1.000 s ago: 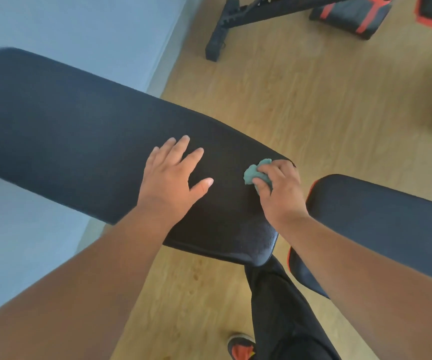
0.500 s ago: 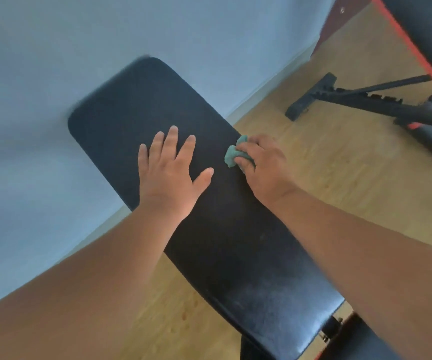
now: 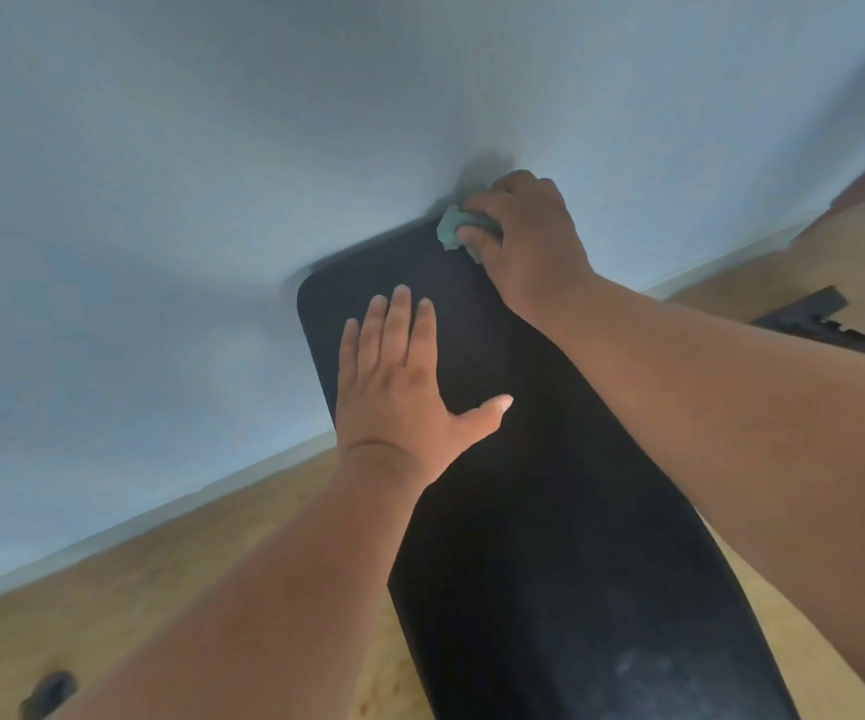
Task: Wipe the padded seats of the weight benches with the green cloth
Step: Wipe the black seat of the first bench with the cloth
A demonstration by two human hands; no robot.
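Green cloth [image 3: 452, 227], black padded seat [image 3: 549, 511], tan wood floor [image 3: 134, 574], pale blue wall [image 3: 212, 148]

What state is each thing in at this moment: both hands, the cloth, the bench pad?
left hand: flat, fingers straight, resting on the pad.
right hand: curled round the cloth, at the pad's far end near the wall.
green cloth: bunched up, pressed against the pad's far edge.
bench pad: black, with a pale dull patch on its near end.
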